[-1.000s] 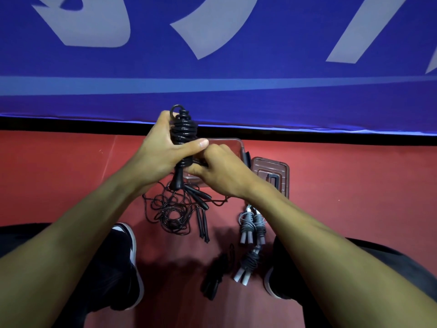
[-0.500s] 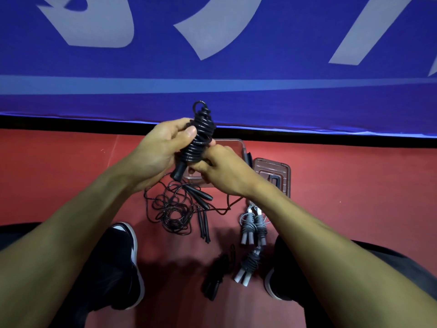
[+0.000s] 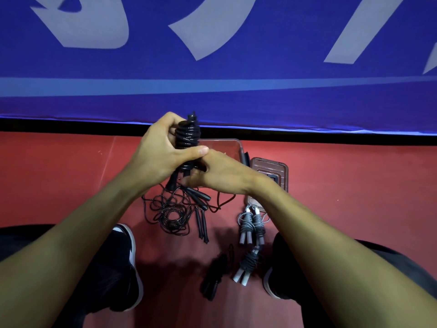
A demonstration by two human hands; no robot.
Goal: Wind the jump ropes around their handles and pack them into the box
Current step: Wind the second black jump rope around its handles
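above box (image 3: pixel 227 146), both hands grip wound rope (image 3: pixel 188 138)

- You have no text you can read here: no word, number or brand shows whole.
- At twelve o'clock, the broad blue fabric banner (image 3: pixel 236 95) carries large pale grey strokes (image 3: pixel 208 27), cut off by the top edge, so you cannot make them out as letters.
- At three o'clock of your hands, the brown moulded plastic lid (image 3: pixel 272 169) shows raised ridges only.

right hand (image 3: pixel 220 176) fingers hidden behind wound black rope (image 3: pixel 188 138); box (image 3: pixel 227 147) mostly behind hands
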